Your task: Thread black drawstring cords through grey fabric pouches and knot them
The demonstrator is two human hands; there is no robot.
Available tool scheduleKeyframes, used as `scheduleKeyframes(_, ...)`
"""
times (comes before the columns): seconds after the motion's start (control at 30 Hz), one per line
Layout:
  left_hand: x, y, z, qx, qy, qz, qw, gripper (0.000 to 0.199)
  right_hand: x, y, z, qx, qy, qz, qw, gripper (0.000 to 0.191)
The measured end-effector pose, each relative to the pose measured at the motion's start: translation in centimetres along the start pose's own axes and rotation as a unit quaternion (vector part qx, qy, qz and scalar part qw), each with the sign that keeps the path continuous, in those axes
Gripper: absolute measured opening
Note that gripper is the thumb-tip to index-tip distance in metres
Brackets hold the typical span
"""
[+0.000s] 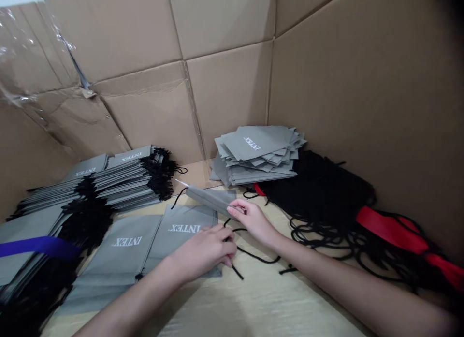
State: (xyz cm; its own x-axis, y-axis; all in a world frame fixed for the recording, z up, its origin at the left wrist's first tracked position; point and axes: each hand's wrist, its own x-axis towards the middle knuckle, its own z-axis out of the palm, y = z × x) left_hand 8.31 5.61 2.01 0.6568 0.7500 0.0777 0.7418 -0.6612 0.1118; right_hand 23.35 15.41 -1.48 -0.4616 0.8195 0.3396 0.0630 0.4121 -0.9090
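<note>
My right hand [255, 223] pinches a grey pouch [210, 199] near its right end, lifted at a slant. A thin pale rod [181, 183] sticks out of the pouch's left end, with a short piece of black cord hanging beside it. Just below, my left hand [205, 250] has its fingers closed on a black cord [237, 271], whose end pokes out under the fingertips. Under and beside that hand lie grey pouches printed INTEX [184, 228], with another printed pouch [126, 240] to their left.
Cardboard walls [232, 90] enclose the back and right. A pile of grey pouches [261, 143] stands at the back. To its right lies a bundle of black cords [319, 187] with a red band [391, 230]. Stacked corded pouches [126, 182] and a purple strap [39, 246] are at left.
</note>
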Motion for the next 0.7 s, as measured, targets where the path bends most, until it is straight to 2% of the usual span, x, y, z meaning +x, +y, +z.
scheduleKeyframes(0.1, -0.5, 0.7, 0.1, -0.098, 0.008, -0.016, 0.995, 0.009, 0.0, 0.1, 0.0, 0.002, -0.005, 0.008, 1.000, 0.020)
scheduleKeyframes(0.17, -1.2, 1.3, -0.3, -0.257, 0.021, -0.055, 0.965, 0.013, 0.1, 0.3, 0.0, 0.001, -0.006, 0.014, 1.000, 0.020)
scheduleKeyframes(0.2, -1.6, 1.4, -0.5, -0.356, 0.033, -0.078, 0.931, 0.016, 0.2, 0.4, -0.1, 0.000, -0.006, 0.016, 1.000, 0.020)
scheduleKeyframes(0.27, -2.8, 1.2, -1.0, -0.539, 0.074, -0.110, 0.832, 0.023, 0.3, 0.7, -0.1, -0.002, -0.003, 0.020, 1.000, 0.019)
scheduleKeyframes(0.33, -4.1, 0.4, -1.4, -0.646, 0.142, -0.113, 0.741, 0.029, 0.3, 0.7, -0.2, -0.004, 0.004, 0.022, 1.000, 0.018)
scheduleKeyframes(0.37, -4.8, -0.1, -1.6, -0.671, 0.177, -0.115, 0.711, 0.029, 0.4, 0.7, -0.2, -0.004, 0.008, 0.023, 1.000, 0.019)
scheduleKeyframes(0.43, -6.1, -1.3, -1.7, -0.686, 0.225, -0.126, 0.680, 0.026, 0.4, 0.6, -0.1, -0.003, 0.013, 0.022, 1.000, 0.019)
scheduleKeyframes(0.5, -7.0, -2.1, -1.4, -0.683, 0.243, -0.148, 0.673, 0.023, 0.6, 0.3, -0.2, 0.001, 0.018, 0.017, 1.000, 0.020)
scheduleKeyframes(0.57, -7.3, -2.5, -1.0, -0.649, 0.260, -0.180, 0.692, 0.027, 0.7, 0.0, -0.4, 0.009, 0.024, 0.003, 1.000, 0.021)
scheduleKeyframes(0.6, -7.0, -2.5, -0.8, -0.609, 0.267, -0.197, 0.721, 0.026, 0.8, -0.3, -0.7, 0.014, 0.030, -0.007, 0.999, 0.021)
scheduleKeyframes(0.63, -6.6, -2.4, -0.7, -0.550, 0.266, -0.212, 0.763, 0.022, 0.9, -0.5, -1.0, 0.019, 0.038, -0.019, 0.999, 0.022)
scheduleKeyframes(0.7, -5.0, -1.8, -0.6, -0.381, 0.227, -0.230, 0.867, 0.016, 1.0, -1.0, -1.8, 0.028, 0.062, -0.044, 0.997, 0.024)
